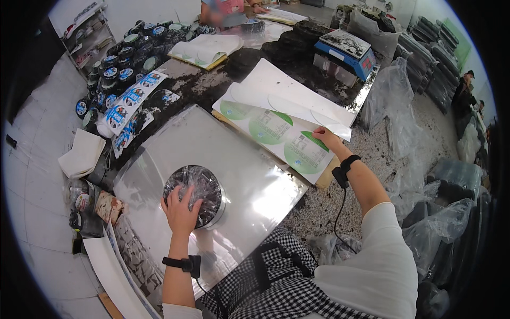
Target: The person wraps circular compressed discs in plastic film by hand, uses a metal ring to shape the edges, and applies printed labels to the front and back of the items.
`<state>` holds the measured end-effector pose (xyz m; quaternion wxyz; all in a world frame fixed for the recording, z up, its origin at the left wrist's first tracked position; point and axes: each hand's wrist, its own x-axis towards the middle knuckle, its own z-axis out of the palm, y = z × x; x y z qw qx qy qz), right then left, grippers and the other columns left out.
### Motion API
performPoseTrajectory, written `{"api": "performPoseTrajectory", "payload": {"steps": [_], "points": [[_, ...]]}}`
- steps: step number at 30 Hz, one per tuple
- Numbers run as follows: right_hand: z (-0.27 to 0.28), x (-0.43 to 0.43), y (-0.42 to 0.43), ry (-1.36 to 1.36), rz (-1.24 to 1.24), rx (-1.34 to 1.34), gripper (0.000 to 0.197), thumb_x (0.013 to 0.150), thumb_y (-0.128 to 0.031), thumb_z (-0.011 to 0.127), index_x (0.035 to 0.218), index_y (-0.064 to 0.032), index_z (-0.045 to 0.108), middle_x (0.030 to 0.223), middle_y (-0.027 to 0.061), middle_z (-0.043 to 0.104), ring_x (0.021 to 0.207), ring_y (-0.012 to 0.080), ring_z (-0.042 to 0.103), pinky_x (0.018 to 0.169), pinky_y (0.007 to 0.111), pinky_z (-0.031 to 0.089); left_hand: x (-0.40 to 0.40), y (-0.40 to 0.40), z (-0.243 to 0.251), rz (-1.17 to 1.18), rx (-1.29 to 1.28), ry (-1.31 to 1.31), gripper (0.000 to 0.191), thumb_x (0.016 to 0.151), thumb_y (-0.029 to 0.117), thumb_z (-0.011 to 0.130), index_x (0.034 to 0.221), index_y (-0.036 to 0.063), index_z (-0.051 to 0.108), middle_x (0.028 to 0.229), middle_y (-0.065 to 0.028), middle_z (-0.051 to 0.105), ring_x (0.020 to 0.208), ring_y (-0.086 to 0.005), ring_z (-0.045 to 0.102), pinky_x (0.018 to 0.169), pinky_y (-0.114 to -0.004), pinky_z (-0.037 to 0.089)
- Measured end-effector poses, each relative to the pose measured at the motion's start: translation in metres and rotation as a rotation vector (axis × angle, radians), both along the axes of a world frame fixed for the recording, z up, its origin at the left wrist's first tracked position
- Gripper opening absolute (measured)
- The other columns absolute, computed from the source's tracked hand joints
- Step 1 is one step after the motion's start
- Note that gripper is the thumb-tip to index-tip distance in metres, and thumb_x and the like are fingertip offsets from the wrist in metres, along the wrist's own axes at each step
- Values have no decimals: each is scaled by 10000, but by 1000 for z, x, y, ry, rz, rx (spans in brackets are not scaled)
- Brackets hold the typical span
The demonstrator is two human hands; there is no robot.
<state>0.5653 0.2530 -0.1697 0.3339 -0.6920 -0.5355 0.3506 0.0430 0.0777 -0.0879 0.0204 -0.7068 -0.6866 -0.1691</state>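
Note:
My left hand (181, 211) lies with spread fingers on top of a dark round block (207, 195) wrapped in clear plastic film. A shiny metal rim (220, 213) shows around the block's lower right side. Both are on a film-covered, reflective work surface (247, 199). Farther right, my right hand (328, 137) pinches the edge of a green round label (308, 153) on a printed label sheet (275, 137). The sheet lies on a stack of paper, and its white upper layer (275, 87) is folded back. How far the pinched label is lifted I cannot tell.
Strips of blue round labels (127, 103) lie left, beside piled wrapped round packs (127, 60). A blue digital scale (346, 54) stands at the back right, near dark round cakes (293, 44). Clear plastic bags (394, 103) hang at right. Another person's arm (211, 14) is across the table.

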Motion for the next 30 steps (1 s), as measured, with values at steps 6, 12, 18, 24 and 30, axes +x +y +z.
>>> {"api": "performPoseTrajectory", "payload": {"steps": [6,12,18,24,30], "points": [[-30,-18,-66,206,49,220,300,867,-225,685,1118,-67,640,1106,81,648,999,238,597,854,331,481,-6,-11,-1,19,-22,-21,444,814,396,674,1228,245,624,1287,-96,503,1223,-291,444,1111,-574,186],[-69,9,-59,-292,48,526,326,966,-217,507,1242,-54,563,1244,170,588,1180,332,524,1005,399,414,-1,3,-6,-46,24,-16,446,816,460,652,1211,253,640,1278,-99,510,1218,-292,446,1117,-575,162],[-44,-18,-53,-84,12,432,363,958,-236,527,1269,-50,547,1267,168,580,1173,327,533,989,393,422,-9,-6,-1,-26,72,-24,437,818,463,653,1203,257,643,1277,-84,507,1213,-275,448,1116,-573,163],[-38,1,-67,-305,82,493,347,931,-202,554,1242,-47,558,1234,187,589,1161,355,540,973,412,430,-3,-5,-1,-39,48,-56,434,820,453,656,1206,256,642,1284,-87,501,1287,-292,376,1122,-568,152],[76,-78,-73,-1156,-50,420,249,855,-108,551,1088,-19,561,932,142,664,860,306,662,870,440,459,-6,-8,8,-21,50,-110,452,812,459,663,1218,264,640,1391,-94,435,1386,-336,254,1132,-556,134]]}}
